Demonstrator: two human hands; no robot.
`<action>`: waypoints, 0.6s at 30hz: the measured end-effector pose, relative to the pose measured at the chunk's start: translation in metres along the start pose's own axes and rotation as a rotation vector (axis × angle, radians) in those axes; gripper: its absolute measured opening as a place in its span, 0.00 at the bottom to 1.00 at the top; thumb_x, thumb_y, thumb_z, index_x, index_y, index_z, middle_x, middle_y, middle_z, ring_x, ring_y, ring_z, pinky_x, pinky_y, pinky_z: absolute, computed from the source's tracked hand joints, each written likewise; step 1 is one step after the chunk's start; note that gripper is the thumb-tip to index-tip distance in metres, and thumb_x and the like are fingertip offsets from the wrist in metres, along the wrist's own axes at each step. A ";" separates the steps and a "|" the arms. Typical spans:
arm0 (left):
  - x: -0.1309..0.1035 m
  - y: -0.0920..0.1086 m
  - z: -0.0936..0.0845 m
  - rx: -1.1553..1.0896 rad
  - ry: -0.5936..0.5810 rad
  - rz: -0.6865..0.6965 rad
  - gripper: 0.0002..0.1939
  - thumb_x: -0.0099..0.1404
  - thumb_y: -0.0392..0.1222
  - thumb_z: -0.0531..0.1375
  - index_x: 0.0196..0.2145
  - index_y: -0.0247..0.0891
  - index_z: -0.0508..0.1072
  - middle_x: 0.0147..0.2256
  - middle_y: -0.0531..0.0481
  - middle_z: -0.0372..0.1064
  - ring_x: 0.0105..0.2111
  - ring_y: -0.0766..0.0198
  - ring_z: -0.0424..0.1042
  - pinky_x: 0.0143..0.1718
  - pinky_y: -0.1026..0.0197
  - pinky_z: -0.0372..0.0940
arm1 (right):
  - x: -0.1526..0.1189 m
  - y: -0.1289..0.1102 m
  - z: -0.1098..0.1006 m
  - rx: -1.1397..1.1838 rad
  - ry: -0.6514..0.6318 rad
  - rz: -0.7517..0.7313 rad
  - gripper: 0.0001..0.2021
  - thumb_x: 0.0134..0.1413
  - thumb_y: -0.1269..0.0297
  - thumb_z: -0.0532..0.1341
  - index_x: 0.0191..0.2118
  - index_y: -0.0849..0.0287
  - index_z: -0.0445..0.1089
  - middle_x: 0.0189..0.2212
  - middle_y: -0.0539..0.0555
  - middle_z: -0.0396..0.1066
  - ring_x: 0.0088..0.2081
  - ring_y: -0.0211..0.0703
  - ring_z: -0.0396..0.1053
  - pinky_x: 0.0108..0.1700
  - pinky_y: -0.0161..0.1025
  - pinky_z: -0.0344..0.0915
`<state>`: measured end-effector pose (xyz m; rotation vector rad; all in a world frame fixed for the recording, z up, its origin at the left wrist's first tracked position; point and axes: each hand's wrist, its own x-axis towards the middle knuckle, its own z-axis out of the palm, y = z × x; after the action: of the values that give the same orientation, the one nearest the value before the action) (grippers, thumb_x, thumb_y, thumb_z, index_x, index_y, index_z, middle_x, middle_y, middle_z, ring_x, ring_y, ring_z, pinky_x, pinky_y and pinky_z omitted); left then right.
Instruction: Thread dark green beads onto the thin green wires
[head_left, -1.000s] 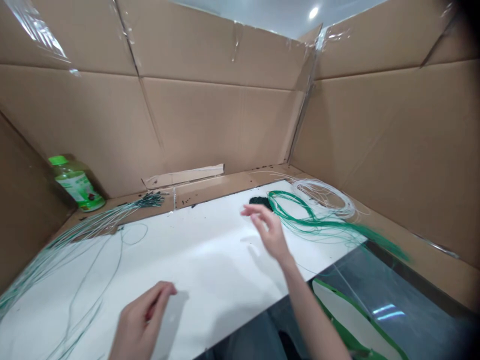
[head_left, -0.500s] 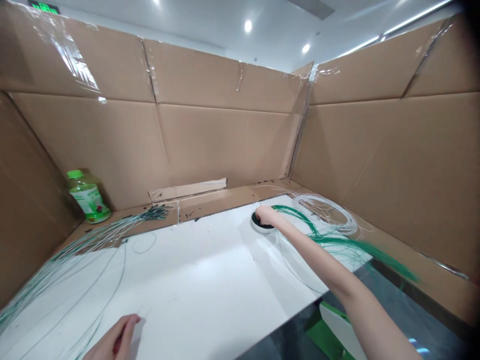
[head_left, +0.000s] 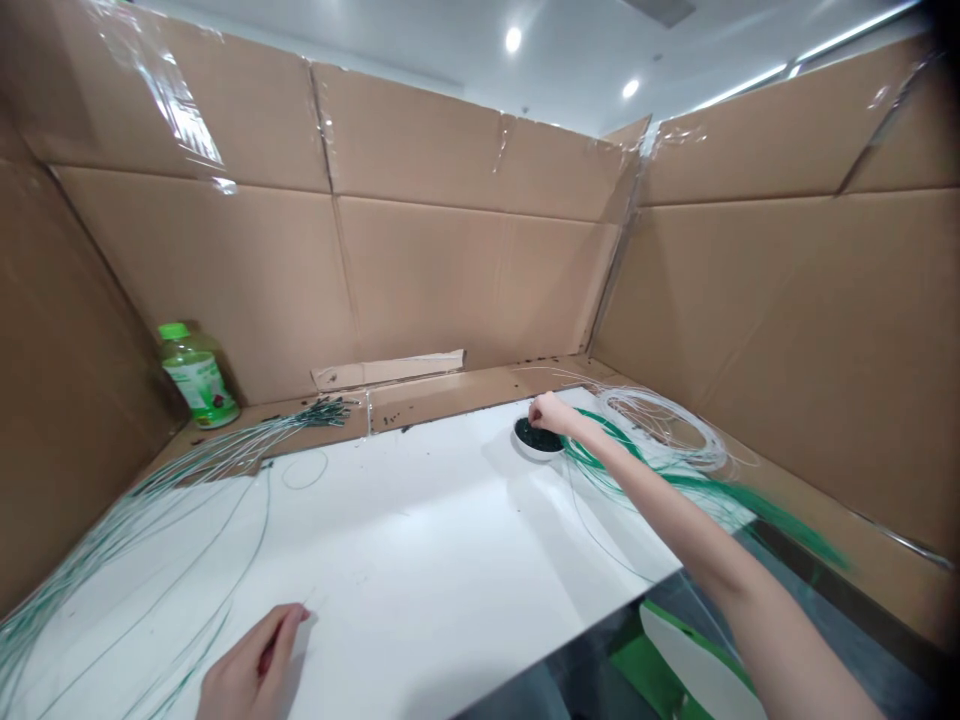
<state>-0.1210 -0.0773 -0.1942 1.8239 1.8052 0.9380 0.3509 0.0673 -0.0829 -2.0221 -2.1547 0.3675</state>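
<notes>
My right hand [head_left: 551, 413] is just above a white round bowl [head_left: 537, 454] of small dark pieces [head_left: 538, 435]. Its fingers are pinched together, and anything between the tips is too small to make out. Nearer to me, my left hand [head_left: 255, 655] hovers over the white board [head_left: 420, 550] with thumb and forefinger closed. A faint thread may come from those fingertips, but I cannot tell. Left of that hand lie long green and white strands [head_left: 142, 510], their dark ends [head_left: 326, 411] bunched at the back.
Beside the bowl lie green strands [head_left: 720, 490] and a coil of clear line [head_left: 697, 430]. A green-capped bottle [head_left: 199, 380] stands in the back left. Cardboard walls [head_left: 465, 270] enclose the board, and a cardboard strip [head_left: 390, 370] lies along the back.
My right hand has lifted out of the bowl to just above it, showing more of the dark pieces. My left hand stays pinched. The whole view has shifted slightly.
</notes>
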 end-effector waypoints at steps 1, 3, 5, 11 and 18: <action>0.000 0.000 0.000 0.009 -0.006 0.015 0.15 0.56 0.53 0.55 0.28 0.41 0.74 0.30 0.51 0.77 0.27 0.62 0.75 0.28 0.69 0.67 | 0.004 -0.003 -0.002 0.005 -0.001 -0.018 0.14 0.59 0.61 0.57 0.48 0.62 0.66 0.46 0.56 0.67 0.43 0.43 0.69 0.43 0.44 0.69; 0.000 0.002 0.000 0.021 0.019 0.032 0.16 0.57 0.54 0.54 0.28 0.40 0.74 0.30 0.51 0.76 0.26 0.63 0.74 0.28 0.69 0.66 | 0.015 -0.015 -0.001 0.025 0.000 -0.058 0.14 0.59 0.61 0.57 0.47 0.62 0.66 0.46 0.56 0.67 0.43 0.43 0.69 0.43 0.44 0.68; -0.001 0.006 0.000 0.029 0.042 0.048 0.17 0.58 0.54 0.53 0.27 0.40 0.74 0.28 0.51 0.76 0.24 0.64 0.72 0.28 0.68 0.66 | 0.026 -0.035 0.010 0.051 -0.007 -0.101 0.13 0.59 0.61 0.57 0.47 0.62 0.66 0.45 0.56 0.68 0.43 0.42 0.69 0.44 0.44 0.68; -0.003 0.010 0.001 0.019 0.077 0.113 0.18 0.61 0.54 0.51 0.28 0.39 0.72 0.28 0.51 0.75 0.23 0.65 0.70 0.28 0.67 0.64 | 0.058 -0.089 0.074 0.108 -0.063 -0.163 0.14 0.59 0.61 0.57 0.48 0.62 0.66 0.46 0.56 0.67 0.42 0.42 0.69 0.43 0.44 0.69; -0.007 0.013 0.001 0.019 0.025 0.142 0.17 0.64 0.52 0.50 0.29 0.38 0.71 0.27 0.52 0.73 0.22 0.67 0.67 0.30 0.67 0.62 | 0.067 -0.084 0.096 0.137 -0.089 -0.135 0.14 0.59 0.61 0.57 0.48 0.62 0.65 0.46 0.56 0.67 0.43 0.43 0.69 0.43 0.45 0.69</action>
<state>-0.1103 -0.0853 -0.1870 1.9819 1.7232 1.0016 0.2391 0.1233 -0.1536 -1.8084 -2.2354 0.5790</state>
